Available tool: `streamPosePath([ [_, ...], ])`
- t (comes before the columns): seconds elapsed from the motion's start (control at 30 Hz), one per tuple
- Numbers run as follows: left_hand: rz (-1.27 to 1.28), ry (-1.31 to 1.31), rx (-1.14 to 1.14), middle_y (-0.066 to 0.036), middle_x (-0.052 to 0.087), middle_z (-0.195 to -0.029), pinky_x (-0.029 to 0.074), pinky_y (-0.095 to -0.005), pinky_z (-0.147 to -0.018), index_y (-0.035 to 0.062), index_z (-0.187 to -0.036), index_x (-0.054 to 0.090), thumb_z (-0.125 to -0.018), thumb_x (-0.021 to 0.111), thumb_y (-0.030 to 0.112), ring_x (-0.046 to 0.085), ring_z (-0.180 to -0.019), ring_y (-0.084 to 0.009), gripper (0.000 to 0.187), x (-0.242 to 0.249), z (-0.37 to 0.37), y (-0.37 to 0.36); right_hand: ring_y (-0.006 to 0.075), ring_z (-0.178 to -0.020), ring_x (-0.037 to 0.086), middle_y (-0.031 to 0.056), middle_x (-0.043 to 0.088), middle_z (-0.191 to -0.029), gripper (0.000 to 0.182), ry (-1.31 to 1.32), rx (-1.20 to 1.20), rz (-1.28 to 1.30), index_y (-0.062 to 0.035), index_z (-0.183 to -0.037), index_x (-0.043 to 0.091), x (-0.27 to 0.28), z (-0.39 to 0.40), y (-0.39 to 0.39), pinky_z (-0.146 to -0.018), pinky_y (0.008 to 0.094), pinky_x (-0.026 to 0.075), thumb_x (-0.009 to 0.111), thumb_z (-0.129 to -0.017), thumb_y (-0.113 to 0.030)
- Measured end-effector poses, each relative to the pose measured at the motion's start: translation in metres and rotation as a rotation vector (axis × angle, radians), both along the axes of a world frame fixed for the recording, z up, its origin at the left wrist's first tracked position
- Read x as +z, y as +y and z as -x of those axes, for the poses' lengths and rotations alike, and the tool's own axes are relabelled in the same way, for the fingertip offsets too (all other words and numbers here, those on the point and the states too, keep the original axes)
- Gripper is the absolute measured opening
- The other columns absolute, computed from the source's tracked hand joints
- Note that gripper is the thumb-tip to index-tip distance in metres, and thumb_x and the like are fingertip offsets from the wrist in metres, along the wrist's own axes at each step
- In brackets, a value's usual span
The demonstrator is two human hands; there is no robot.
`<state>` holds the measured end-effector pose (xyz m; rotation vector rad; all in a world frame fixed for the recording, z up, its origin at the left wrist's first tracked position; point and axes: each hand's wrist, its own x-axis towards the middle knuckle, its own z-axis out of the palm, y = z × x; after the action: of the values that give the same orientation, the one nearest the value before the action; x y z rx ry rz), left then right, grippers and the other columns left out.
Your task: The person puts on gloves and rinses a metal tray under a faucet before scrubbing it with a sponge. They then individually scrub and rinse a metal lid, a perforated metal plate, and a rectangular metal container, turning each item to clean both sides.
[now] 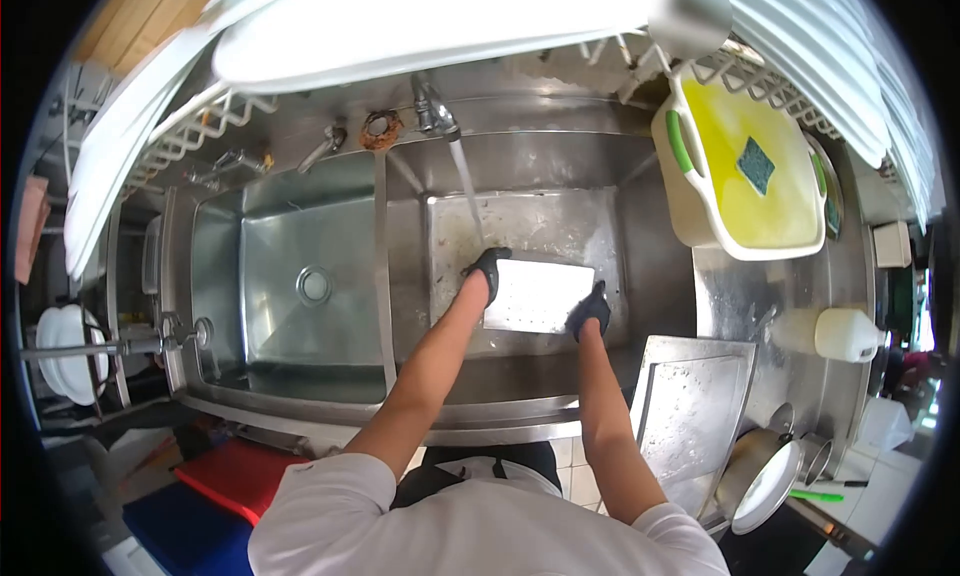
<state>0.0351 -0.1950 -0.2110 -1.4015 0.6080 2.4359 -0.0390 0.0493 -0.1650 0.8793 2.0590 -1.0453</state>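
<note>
A bright, flat rectangular metal piece (pixel 540 294), spotted with drops, is held over the right sink basin (pixel 520 211). My left hand (pixel 488 273), in a black glove, grips its left edge. At its lower right corner my right hand (pixel 590 313), also gloved in black, has its fingers closed on the edge. Water runs from the faucet (pixel 432 111) into the basin, close to my left hand. Glare hides the detail of the metal surface.
A left basin (pixel 255 226) with a drain adjoins. To the right stand a white tub (pixel 690 201) of yellow liquid with a green scouring pad (pixel 755 166), a plastic jug (pixel 845 334), a metal tray (pixel 690 416) and a pot (pixel 760 481). White plates (pixel 430 31) overhang the back.
</note>
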Motion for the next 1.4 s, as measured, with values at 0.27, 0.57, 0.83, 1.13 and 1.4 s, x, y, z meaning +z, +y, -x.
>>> streamPosePath([
  [0.27, 0.378, 0.221, -0.116, -0.007, 0.063, -0.086, 0.047, -0.0334, -0.073, 0.0064, -0.096, 0.067, -0.078, 0.067, 0.033, 0.058, -0.077, -0.0198, 0.032, 0.068, 0.04, 0.056, 0.0312, -0.112, 0.057, 0.0045, 0.061, -0.127, 0.058, -0.234, -0.362, 1.148, -0.0167, -0.128, 0.056, -0.031, -0.034, 0.031, -0.096, 0.0545, 0.045, 0.034, -0.093, -0.057],
  [0.57, 0.344, 0.321, -0.137, -0.005, 0.064, -0.102, 0.048, -0.034, -0.083, 0.0056, -0.112, 0.065, -0.082, 0.069, 0.032, 0.06, -0.092, -0.0187, 0.041, 0.079, -0.012, -0.014, 0.0292, -0.116, 0.056, 0.0049, 0.058, -0.13, 0.051, -0.099, -0.492, 1.189, -0.0181, -0.129, 0.055, -0.07, -0.026, -0.019, -0.098, 0.0496, 0.045, 0.04, -0.093, -0.05],
  [0.83, 0.375, 0.212, 0.246, -0.004, 0.063, -0.118, 0.042, -0.0322, -0.096, 0.0109, -0.12, 0.063, -0.09, 0.057, 0.028, 0.058, -0.106, -0.0177, 0.035, 0.003, -0.071, -0.027, 0.0196, -0.08, 0.058, 0.0057, 0.066, -0.09, 0.026, 0.473, -0.299, 0.25, -0.0111, -0.111, 0.063, -0.07, -0.023, -0.047, -0.07, 0.0352, 0.048, 0.066, -0.089, -0.025],
  [1.13, 0.172, 0.13, 0.264, -0.005, 0.06, -0.128, 0.038, -0.0343, -0.104, 0.0115, -0.129, 0.058, -0.085, 0.066, 0.029, 0.054, -0.118, -0.0207, 0.048, -0.03, -0.101, -0.005, 0.0436, -0.126, 0.043, 0.0238, 0.048, -0.134, 0.065, 0.584, 0.798, -0.308, -0.0125, -0.143, 0.039, 0.042, -0.056, -0.083, -0.1, 0.0516, 0.039, 0.049, -0.092, -0.052],
  [1.4, 0.2, 0.402, 0.224, -0.003, 0.057, -0.132, 0.041, -0.0343, -0.101, 0.0115, -0.136, 0.052, -0.093, 0.053, 0.034, 0.055, -0.116, -0.0202, 0.049, -0.128, -0.112, -0.002, 0.0405, -0.143, 0.018, 0.0214, 0.024, -0.153, 0.068, 0.916, 1.419, -0.123, -0.0142, -0.149, 0.027, -0.009, -0.105, -0.147, -0.113, 0.0569, 0.016, 0.05, -0.092, -0.042],
])
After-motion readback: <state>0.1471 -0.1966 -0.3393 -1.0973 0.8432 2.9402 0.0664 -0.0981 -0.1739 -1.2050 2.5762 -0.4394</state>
